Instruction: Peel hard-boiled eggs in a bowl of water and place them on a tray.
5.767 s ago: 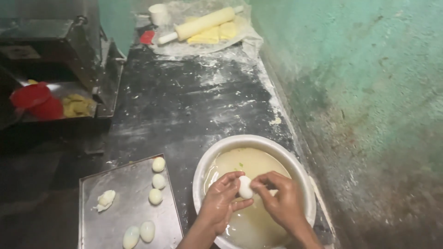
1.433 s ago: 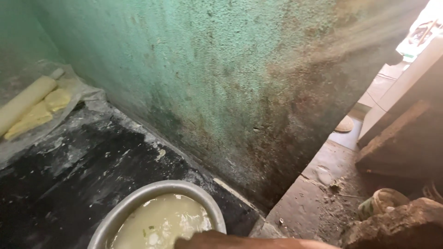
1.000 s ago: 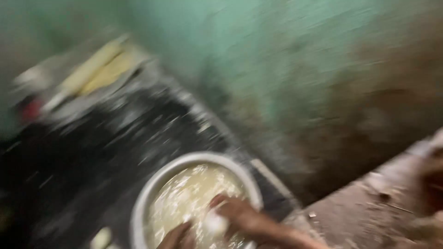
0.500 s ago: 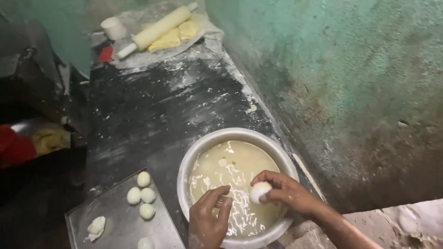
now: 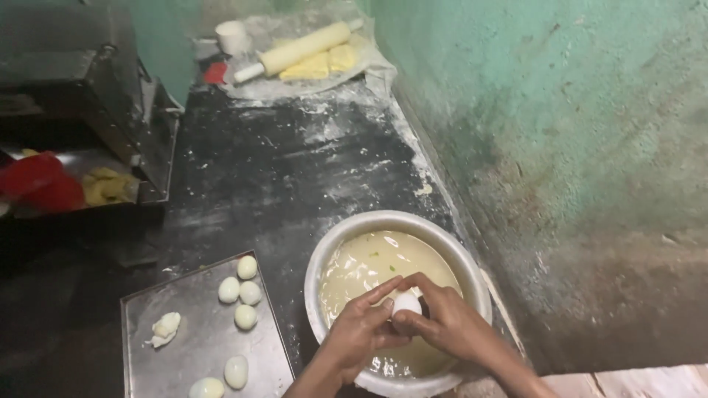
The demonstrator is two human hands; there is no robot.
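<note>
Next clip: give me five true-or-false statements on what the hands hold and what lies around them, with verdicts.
1. Both hands, left hand and right hand, hold one small white egg-shaped piece. True.
2. They hold it over the flat metal tray. False: over the round metal bowl of pale liquid.
3. Several white pieces lie on the tray. True.
4. The wooden rolling pin lies inside the bowl. False: it lies at the counter's far end.
5. The tray is right of the bowl. False: left.
</note>
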